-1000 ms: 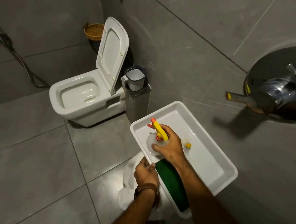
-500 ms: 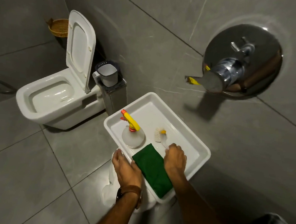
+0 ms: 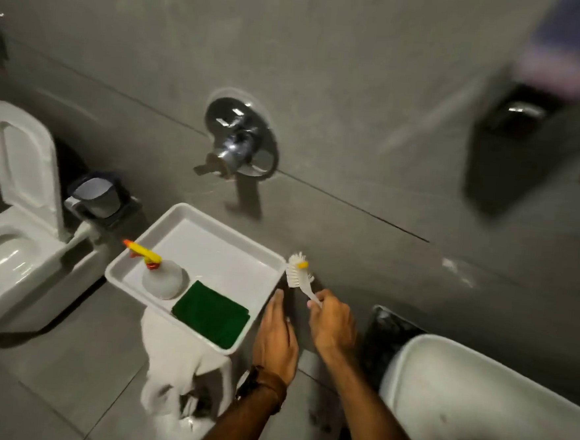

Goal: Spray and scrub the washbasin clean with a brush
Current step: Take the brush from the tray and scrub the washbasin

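The right hand has just lifted the white-bristled scrubbing brush with a yellow hub out of the shallow white rectangular plastic tray, where it lay half a second ago, and now clenches its thin white handle just beyond the tray's right edge. The left hand, released and flat with nothing in it, has come off the tray's front rim and hangs beside its right corner. The view has swung right, bringing the white ceramic washbasin into the lower right, well apart from the brush. Judged from this, scrubbing is about to begin, though whether spraying is done cannot be told. Left in the tray are the clear round spray bottle with a yellow and orange trigger and the folded green scouring cloth, touching one another at the front.
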